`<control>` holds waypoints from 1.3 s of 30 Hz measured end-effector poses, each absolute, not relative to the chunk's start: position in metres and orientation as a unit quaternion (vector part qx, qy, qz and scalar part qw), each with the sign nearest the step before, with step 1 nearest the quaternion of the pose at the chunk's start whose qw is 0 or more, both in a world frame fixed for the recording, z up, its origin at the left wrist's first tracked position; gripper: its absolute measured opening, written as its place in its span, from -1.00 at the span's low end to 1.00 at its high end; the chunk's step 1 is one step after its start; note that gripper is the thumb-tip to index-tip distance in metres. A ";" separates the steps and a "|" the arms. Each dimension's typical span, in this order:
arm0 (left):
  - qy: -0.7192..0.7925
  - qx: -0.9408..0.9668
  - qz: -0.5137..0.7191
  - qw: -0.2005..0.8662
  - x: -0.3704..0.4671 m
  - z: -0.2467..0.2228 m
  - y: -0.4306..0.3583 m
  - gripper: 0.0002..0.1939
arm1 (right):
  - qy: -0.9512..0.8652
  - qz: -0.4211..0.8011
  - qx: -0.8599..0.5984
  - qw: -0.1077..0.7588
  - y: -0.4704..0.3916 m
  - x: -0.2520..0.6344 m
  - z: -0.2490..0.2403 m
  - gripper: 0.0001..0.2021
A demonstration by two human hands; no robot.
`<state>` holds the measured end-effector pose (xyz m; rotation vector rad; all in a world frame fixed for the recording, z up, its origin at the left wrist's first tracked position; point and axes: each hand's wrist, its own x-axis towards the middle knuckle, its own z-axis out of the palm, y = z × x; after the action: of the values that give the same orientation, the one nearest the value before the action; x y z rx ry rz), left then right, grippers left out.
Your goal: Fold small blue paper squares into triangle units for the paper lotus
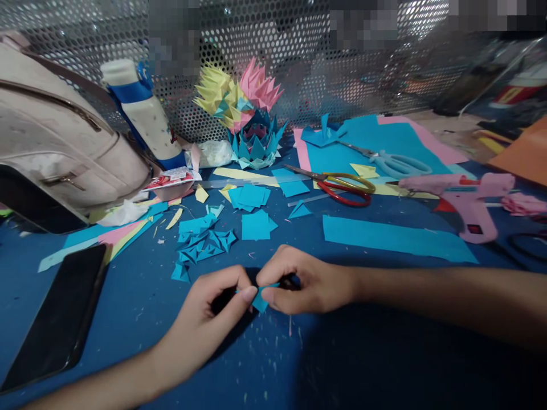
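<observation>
From where I'm standing, both hands are working low over the blue table, fingertips nearly meeting. L hand is pinching one side of a small blue paper btwn thumb & index; R hand is gripping the other side the same way, so both grips are closed on it. The pc is sitting right btwn the two thumbs, its lower corner pointing down; exact fold's hidden by fingers.

Just beyond L hand, folded blue pcs are lying in a loose cluster, w/ flat blue squares next to them. Past R hand, a long blue strip is stretching sideways, w/ a pink glue gun resting at its far R end. Red-and-yellow scissors are lying behind the squares, nr a blue paper flower; yellow & pink spiky ones are standing behind that. Over on the L, a dark phone is lying flat, and a white-and-blue bottle is leaning nr a pale bag.
</observation>
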<state>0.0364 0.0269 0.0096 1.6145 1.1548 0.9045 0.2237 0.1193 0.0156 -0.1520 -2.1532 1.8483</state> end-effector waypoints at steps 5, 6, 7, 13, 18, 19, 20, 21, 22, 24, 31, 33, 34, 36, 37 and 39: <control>0.472 0.673 0.369 0.434 0.037 0.009 0.026 -0.67 | -0.750 0.642 -0.045 0.151 0.118 0.223 0.015 -0.63; 0.468 0.678 0.370 0.429 0.037 0.009 0.025 -0.67 | -0.759 0.633 -0.044 0.147 0.117 0.223 0.014 -0.66; 0.465 0.682 0.370 0.425 0.038 0.009 0.025 -0.67 | -0.767 0.623 -0.044 0.145 0.117 0.224 0.013 -0.69; 0.465 0.684 0.373 0.421 0.038 0.010 0.026 -0.67 | -0.795 0.590 -0.048 0.134 0.116 0.225 0.012 -0.71; 0.459 0.688 0.374 0.419 0.039 0.011 0.027 -0.69 | -0.795 0.589 -0.033 0.140 0.117 0.225 0.012 -0.69; 0.458 0.689 0.374 0.419 0.039 0.011 0.027 -0.69 | -0.792 0.593 -0.033 0.141 0.116 0.224 0.012 -0.68; 0.458 0.689 0.375 0.419 0.039 0.011 0.027 -0.69 | -0.788 0.598 -0.033 0.140 0.116 0.224 0.012 -0.66; 0.458 0.688 0.376 0.419 0.039 0.011 0.027 -0.69 | -0.784 0.604 -0.033 0.140 0.116 0.224 0.012 -0.64; 0.458 0.687 0.378 0.419 0.039 0.012 0.026 -0.68 | -0.779 0.611 -0.032 0.140 0.117 0.224 0.012 -0.62; 0.460 0.685 0.379 0.418 0.039 0.012 0.026 -0.68 | -0.773 0.619 -0.031 0.139 0.117 0.224 0.012 -0.58; 0.464 0.683 0.380 0.417 0.039 0.011 0.026 -0.67 | -0.783 0.604 -0.029 0.148 0.117 0.225 0.013 -0.57; 0.466 0.681 0.382 0.416 0.038 0.011 0.026 -0.66 | -0.778 0.610 -0.031 0.148 0.117 0.224 0.013 -0.57; 0.468 0.680 0.383 0.416 0.038 0.011 0.026 -0.66 | -0.775 0.613 -0.032 0.148 0.117 0.224 0.013 -0.57; 0.472 0.677 0.384 0.415 0.037 0.010 0.025 -0.66 | -0.771 0.618 -0.033 0.151 0.117 0.224 0.014 -0.57; 0.475 0.675 0.384 0.414 0.036 0.010 0.025 -0.66 | -0.771 0.618 -0.034 0.152 0.117 0.224 0.014 -0.57; 0.482 0.671 0.387 0.411 0.036 0.009 0.026 -0.66 | -0.774 0.612 -0.040 0.158 0.118 0.224 0.014 -0.58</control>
<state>0.0356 0.0255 0.0090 1.6886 1.2120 0.9731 0.2235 0.1177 0.0139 -0.1156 -2.2136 1.7514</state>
